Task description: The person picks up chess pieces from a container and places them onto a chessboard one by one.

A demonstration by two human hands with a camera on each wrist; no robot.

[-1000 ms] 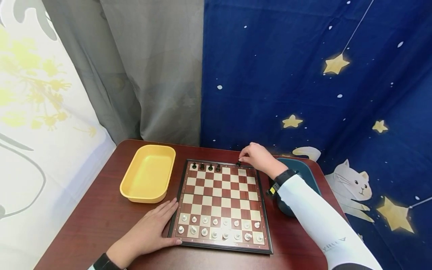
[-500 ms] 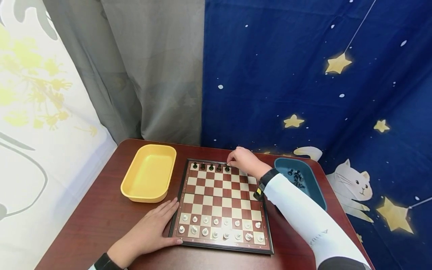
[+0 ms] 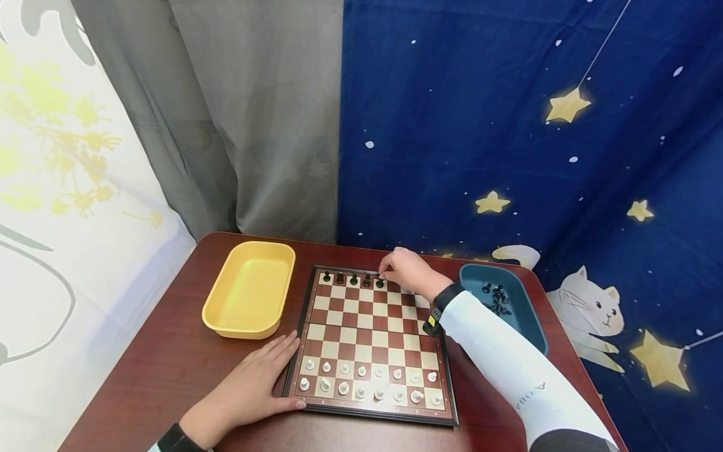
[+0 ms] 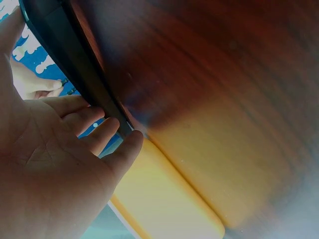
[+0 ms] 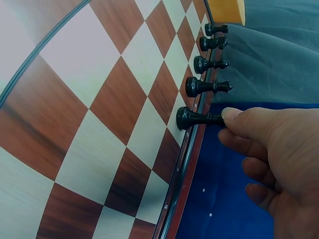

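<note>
— Hands first: what is each one doing?
— Right hand pinches the top of a black chess piece standing on the chessboard's far row, fifth beside four other black pieces. Left hand lies flat, fingers straight, against the board's near left edge.
— Around them?
— White pieces fill the near two rows. A yellow tray sits left, a blue tray of black pieces right, on the wooden table.
</note>
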